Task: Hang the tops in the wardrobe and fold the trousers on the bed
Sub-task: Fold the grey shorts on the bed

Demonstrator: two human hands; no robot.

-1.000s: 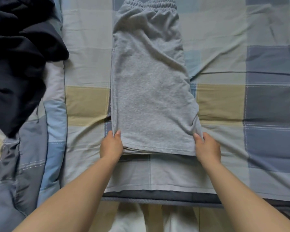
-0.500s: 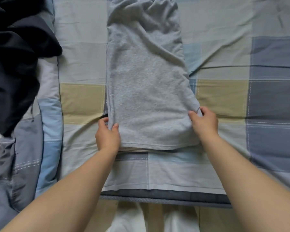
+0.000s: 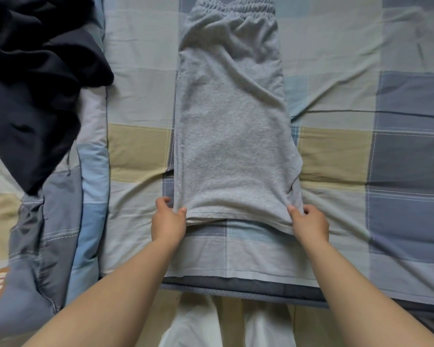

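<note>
Grey sweat trousers [image 3: 231, 136] lie folded lengthwise on the checked bed sheet [image 3: 336, 156], elastic waistband at the far end, folded edge nearest me. My left hand [image 3: 168, 221] pinches the near left corner of that edge, thumb on top and fingers beneath. At the near right corner my right hand [image 3: 310, 222] grips the fabric, and the edge is lifted slightly off the sheet.
A dark navy garment [image 3: 35, 78] lies heaped at the left on a folded checked quilt [image 3: 60, 221]. The bed's near edge [image 3: 236, 289] runs below my forearms, with my pale trouser legs under it.
Both hands have closed on the near corners of the grey trousers and raised the edge a little. The view shifted slightly up and back.
</note>
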